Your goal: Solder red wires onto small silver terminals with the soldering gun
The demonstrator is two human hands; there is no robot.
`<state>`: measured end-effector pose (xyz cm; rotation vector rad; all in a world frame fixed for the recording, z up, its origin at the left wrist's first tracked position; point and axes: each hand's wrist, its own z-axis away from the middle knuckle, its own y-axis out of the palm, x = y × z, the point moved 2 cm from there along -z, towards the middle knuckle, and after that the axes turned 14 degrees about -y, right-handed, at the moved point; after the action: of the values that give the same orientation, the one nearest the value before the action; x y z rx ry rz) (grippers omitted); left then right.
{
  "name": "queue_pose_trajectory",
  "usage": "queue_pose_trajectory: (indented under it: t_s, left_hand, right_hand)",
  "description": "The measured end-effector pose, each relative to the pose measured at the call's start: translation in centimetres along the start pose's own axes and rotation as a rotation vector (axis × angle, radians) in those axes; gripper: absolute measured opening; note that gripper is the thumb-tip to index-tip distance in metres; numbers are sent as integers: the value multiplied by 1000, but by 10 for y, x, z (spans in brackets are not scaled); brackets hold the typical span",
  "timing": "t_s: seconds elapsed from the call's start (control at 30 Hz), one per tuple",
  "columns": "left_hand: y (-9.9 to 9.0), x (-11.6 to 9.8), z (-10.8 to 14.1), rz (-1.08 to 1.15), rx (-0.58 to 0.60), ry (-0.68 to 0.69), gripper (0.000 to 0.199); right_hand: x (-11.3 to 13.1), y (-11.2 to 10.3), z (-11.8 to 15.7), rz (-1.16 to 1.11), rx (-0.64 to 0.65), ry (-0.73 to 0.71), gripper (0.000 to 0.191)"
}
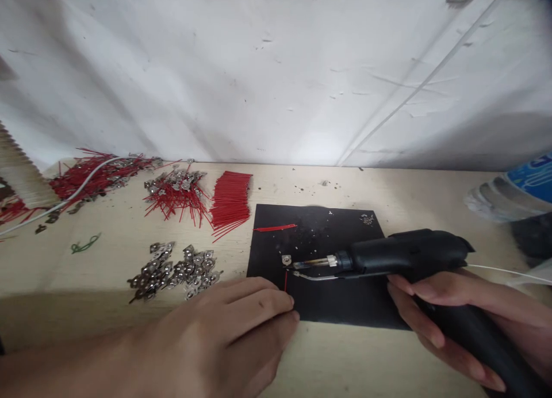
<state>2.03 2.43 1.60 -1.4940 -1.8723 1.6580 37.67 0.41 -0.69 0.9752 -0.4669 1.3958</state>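
My right hand (466, 312) is wrapped round a black soldering gun (405, 254). Its metal tip and thin feed tube meet at the lower edge of a small metal tab (287, 260) on the black mat (345, 306). A short red wire (286, 282) runs from that tab down to my left hand (250, 323), whose closed fingertips hold it at the mat's lower left. Above the tab, a few red wires (275, 228) lie across the mat.
Loose metal tabs (194, 271) lie left of the mat. Behind them are a row of red wires (232, 199), a pile of wires with tabs (176, 194) and a larger pile (90, 176). A plastic container (495, 196) stands at right, near the white wall (259, 70).
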Motion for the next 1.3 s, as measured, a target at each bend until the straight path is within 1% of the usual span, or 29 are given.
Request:
queue_pose_trajectory:
  t_s: [0.1,0.2,0.37,0.57,0.73,0.87,1.03,1.13,1.17,1.23,1.3]
  left_hand:
    - [0,1,2,5,-4,1,35]
    - [1,3,4,20,-18,9,28]
    - [4,5,5,23,-69,35,22]
    - [2,3,8,50,-52,26,21]
    - [4,3,8,49,-40,-1,23]
    - [4,2,6,59,-44,24,22]
    - [4,3,8,38,-81,38,20]
    - [7,3,2,80,-89,14,12]
    - [8,2,-3,91,-95,-1,15]
    - [11,0,-15,111,-114,-15,28]
    - [13,-2,-26,130,-119,-26,35]
  right_hand:
    - [1,1,0,-32,-9,7,70]
    - [0,4,-1,-106,-13,6,67]
    - [-1,6,0,-200,-45,1,56]
    - [1,3,2,-131,-17,83,67]
    - [1,3,2,-93,-40,66,70]
    - [0,6,0,-54,-46,66,73]
    - [2,9,1,-85,-119,49,69]
    - [2,8,2,-77,-145,61,70]
    - [1,8,2,-68,-148,64,71]
    - [1,8,3,-61,-155,66,71]
    - [1,9,3,-64,-151,65,70]
